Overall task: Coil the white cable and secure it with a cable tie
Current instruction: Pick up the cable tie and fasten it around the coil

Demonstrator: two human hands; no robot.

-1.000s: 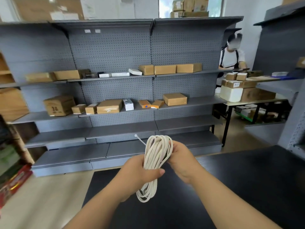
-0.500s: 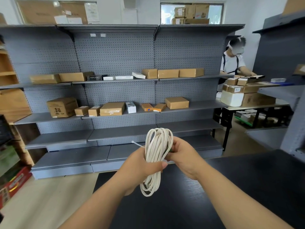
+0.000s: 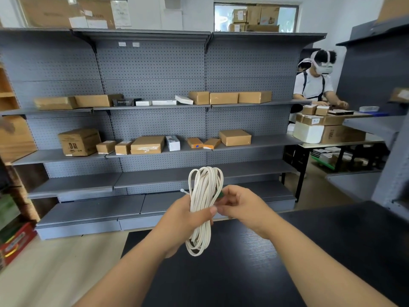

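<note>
Grey shelving (image 3: 155, 85) with cardboard boxes stands behind the dark counter (image 3: 243, 273). The left grip (image 3: 188, 216) is wrapped around the middle of the white cable (image 3: 204, 191), whose coil is upright above the counter. The cable tie (image 3: 184, 191) juts out to the left. The right grip (image 3: 241, 207) pinches a green piece (image 3: 220, 193) at the coil's right edge, unseen half a second ago.
</note>
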